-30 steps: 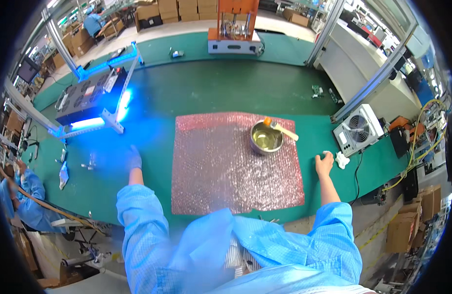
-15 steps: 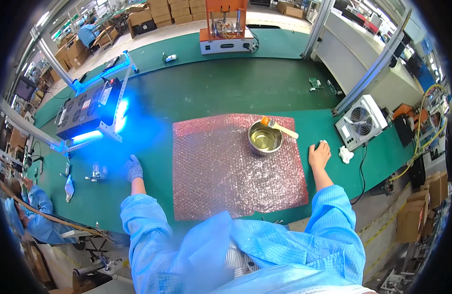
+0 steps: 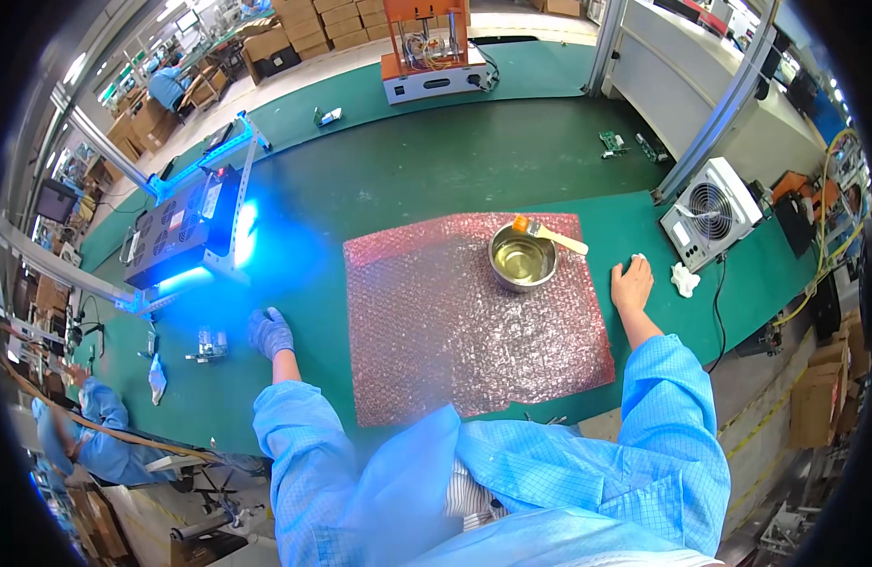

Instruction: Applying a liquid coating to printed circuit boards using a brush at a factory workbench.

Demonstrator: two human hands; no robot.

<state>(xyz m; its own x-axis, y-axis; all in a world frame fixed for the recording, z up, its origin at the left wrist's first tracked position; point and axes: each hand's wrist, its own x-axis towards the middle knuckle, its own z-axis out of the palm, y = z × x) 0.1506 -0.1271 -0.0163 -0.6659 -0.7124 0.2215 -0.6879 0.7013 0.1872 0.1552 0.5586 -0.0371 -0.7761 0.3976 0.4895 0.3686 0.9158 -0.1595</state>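
My left hand (image 3: 270, 333), in a grey-blue glove, rests on the green mat beside the blue glow, its fingers loosely bent and nothing visible in them. Right of the bubble wrap, my bare right hand (image 3: 632, 283) lies on the mat with fingers apart, holding nothing. Between my hands is a pinkish sheet of bubble wrap (image 3: 455, 321). A metal bowl (image 3: 523, 258) of clear yellowish liquid stands on its far right part. Across the bowl's rim lies a brush (image 3: 555, 236) with orange near its head and a pale handle.
A black fan unit (image 3: 176, 227) with blue lights stands on a frame at left, near a small circuit assembly (image 3: 207, 345). At right are a white fan box (image 3: 710, 214) and a crumpled white wipe (image 3: 684, 280). An orange-and-white machine (image 3: 434, 71) stands at the back.
The view has shifted, so the bench items sit farther right in the picture. My left hand has drawn slightly nearer, its fingers more bent. The bowl and brush keep their place on the wrap.
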